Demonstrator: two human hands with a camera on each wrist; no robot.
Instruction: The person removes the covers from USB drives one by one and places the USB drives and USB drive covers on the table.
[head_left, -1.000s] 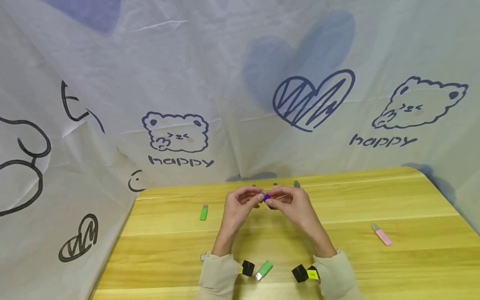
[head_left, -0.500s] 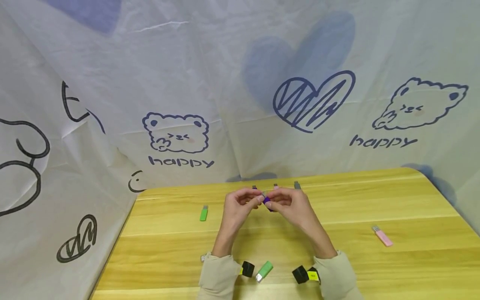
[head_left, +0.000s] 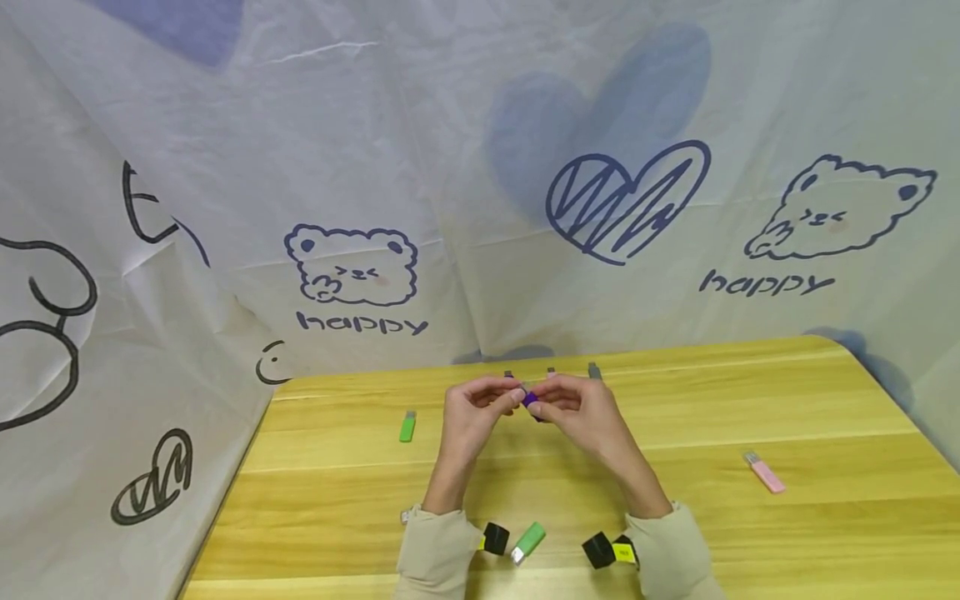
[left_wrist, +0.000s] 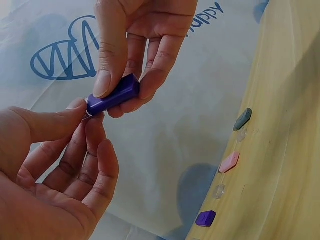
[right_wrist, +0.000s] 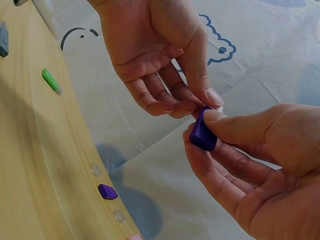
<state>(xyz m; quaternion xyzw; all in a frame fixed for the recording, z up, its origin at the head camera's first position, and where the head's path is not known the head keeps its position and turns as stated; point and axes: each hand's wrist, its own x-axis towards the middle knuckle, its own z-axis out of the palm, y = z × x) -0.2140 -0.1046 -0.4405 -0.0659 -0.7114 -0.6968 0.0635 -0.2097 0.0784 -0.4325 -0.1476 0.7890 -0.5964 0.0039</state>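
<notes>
Both hands meet over the far part of the table around a purple USB flash drive (head_left: pixel 531 399). My right hand (head_left: pixel 588 410) pinches its purple body between thumb and fingers, as the left wrist view shows closely on the drive (left_wrist: pixel 114 96). At the drive's plug end, the thumb and index finger of my left hand (head_left: pixel 474 414) pinch the tip, mostly covering it. A bit of clear material shows beside that left thumb. The other left fingers curl loosely below.
Along the table's back edge lie a purple drive (left_wrist: pixel 206 218), a pink one (left_wrist: pixel 229 162) and a grey one (left_wrist: pixel 243 119), with small clear pieces (left_wrist: pixel 219 191) between. Green drives lie left (head_left: pixel 407 427) and between the forearms (head_left: pixel 529 542); a pink drive (head_left: pixel 765 472) lies right.
Both hands have shifted very slightly left with the purple drive, their grip looking the same. The drives on the table stay put.
</notes>
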